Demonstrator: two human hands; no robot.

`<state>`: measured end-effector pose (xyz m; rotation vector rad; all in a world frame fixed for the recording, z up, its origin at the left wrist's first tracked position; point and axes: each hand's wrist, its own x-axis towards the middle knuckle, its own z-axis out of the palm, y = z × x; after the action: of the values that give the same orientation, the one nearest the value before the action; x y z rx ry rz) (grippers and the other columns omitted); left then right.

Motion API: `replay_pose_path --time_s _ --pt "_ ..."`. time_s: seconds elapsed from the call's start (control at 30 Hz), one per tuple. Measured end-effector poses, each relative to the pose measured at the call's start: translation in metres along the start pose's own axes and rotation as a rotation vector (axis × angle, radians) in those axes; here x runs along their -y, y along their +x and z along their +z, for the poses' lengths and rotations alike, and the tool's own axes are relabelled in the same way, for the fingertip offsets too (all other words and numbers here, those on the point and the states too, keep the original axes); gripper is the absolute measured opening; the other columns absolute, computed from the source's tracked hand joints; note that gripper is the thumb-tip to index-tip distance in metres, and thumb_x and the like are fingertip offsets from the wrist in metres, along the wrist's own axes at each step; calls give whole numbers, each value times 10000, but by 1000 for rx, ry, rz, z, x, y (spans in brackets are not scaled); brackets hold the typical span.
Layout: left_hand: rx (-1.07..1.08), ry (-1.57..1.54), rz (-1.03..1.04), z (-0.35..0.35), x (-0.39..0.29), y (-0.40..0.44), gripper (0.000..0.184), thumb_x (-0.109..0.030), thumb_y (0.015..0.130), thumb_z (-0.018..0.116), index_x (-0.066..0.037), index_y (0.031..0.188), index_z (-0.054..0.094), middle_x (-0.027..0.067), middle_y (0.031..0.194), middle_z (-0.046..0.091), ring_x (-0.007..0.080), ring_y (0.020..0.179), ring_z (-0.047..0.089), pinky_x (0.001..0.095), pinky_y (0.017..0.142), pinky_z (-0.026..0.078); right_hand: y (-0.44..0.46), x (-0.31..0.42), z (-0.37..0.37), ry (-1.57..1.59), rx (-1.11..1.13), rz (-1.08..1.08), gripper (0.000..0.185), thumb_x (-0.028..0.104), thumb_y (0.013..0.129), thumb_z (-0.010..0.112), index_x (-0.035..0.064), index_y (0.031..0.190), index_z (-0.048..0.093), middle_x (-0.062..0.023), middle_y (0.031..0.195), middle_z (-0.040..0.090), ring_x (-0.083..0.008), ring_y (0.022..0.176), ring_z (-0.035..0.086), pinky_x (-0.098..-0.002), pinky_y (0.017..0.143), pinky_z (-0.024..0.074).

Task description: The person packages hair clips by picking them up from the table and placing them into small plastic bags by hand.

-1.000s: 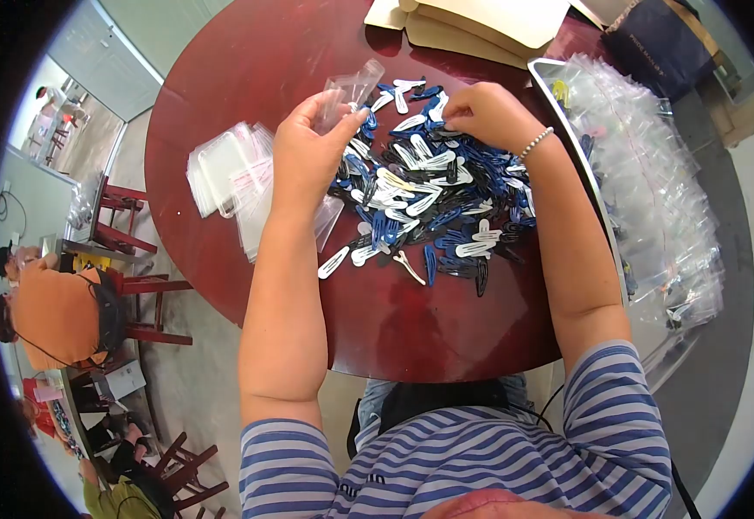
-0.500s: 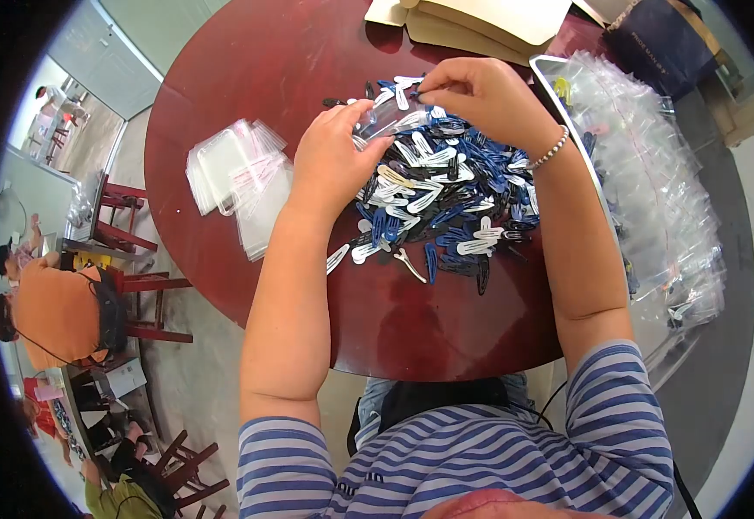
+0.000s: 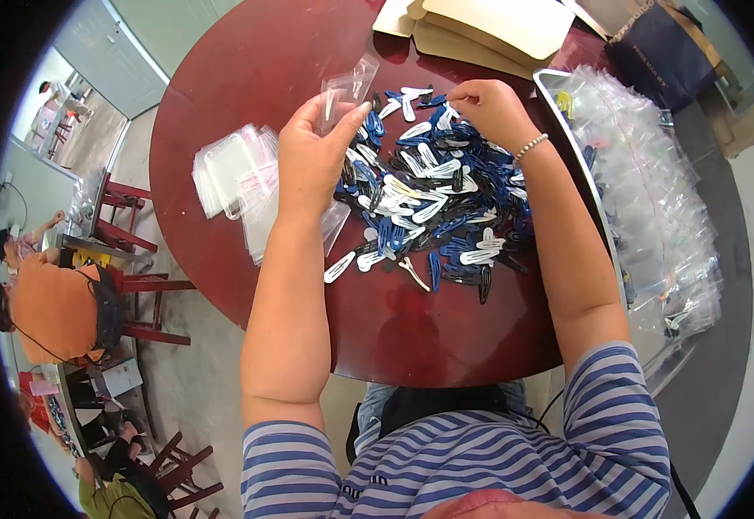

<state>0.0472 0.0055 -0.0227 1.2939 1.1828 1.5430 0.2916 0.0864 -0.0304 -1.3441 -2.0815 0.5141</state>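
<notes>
Beside the right hand (image 3: 496,114), its grip unclear, blue-white-black teardrop clips (image 3: 429,211) sprawl; left hand (image 3: 308,149) pinches clear plastic bag (image 3: 347,90), droppable if loosened.

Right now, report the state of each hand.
Left hand: closed on a clear plastic bag.
Right hand: fingers curled by the hair clips; whether holding one cannot be told.

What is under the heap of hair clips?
The glossy red table carries the heap of hair clips and shows around its edges. Directly beneath, its surface is mostly covered; what lies deep in the heap cannot be seen.
</notes>
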Motion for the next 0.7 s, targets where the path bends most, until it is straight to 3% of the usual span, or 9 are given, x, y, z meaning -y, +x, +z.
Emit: replay_pose_path --time_s 0.03,0.1,0.17,0.27,0.37,0.43,0.57,0.63,0.7 --pt "-32 19 -3 -1 0 0 315 -169 802 750 14 1034 642 32 911 656 76 793 592 221 719 472 3 -1 3 0 4 -1 196 116 798 669 -23 935 689 -142 848 685 -229 758 656 -318 719 514" --pt "-51 5 -15 -3 -3 0 315 -176 803 750 14 1030 643 31 902 657 73 785 592 219 706 474 9 -3 12 -255 -82 -247 209 157 794 676 -4 927 693 -166 891 666 -301 829 638 -359 766 505" --pt "-78 -6 -24 -7 -7 1 315 -182 804 751 15 1025 644 29 894 659 70 777 593 218 692 476 7 -2 17 -302 -16 -207 210 176 788 676 13 919 698 -184 939 649 -343 900 611 -385 813 490" --pt "-132 -26 -4 -13 -9 4 319 -192 809 747 16 1028 644 33 881 671 67 762 598 217 676 480 -5 24 8 -202 371 -297 195 188 773 693 42 900 712 -172 1041 655 -341 1036 589 -395 883 469" --pt "-142 5 54 -19 -2 9 334 -200 808 748 23 1032 642 35 882 675 67 754 601 218 675 481 -21 70 -9 -233 373 -361 174 184 768 703 59 886 719 -167 1096 648 -349 1083 570 -400 918 455" --pt "-138 -5 42 -18 -4 7 341 -205 806 750 25 1034 641 36 883 676 67 751 600 217 675 480 -33 82 -1 -167 327 -374 182 156 762 705 58 915 713 -169 1140 630 -347 1113 550 -401 945 441" --pt "-125 -23 -6 -16 -8 4 352 -215 804 752 26 1034 640 38 886 677 66 750 598 215 674 479 -46 108 31 -59 439 -699 360 170 772 713 68 1112 646 -190 1287 526 -342 1203 483 -407 990 416" --pt "-136 -31 3 -16 -5 4 351 -213 806 751 28 1035 638 39 885 676 68 759 598 213 675 475 -47 101 46 -130 480 -701 424 209 770 729 81 1160 625 -192 1312 499 -345 1216 474 -413 996 413" --pt "-130 -24 36 -18 -1 6 349 -218 804 750 31 1024 640 38 880 675 72 776 599 219 686 473 -43 90 44 -326 414 -509 449 251 776 731 82 1178 620 -190 1314 498 -347 1225 468 -416 1004 407"
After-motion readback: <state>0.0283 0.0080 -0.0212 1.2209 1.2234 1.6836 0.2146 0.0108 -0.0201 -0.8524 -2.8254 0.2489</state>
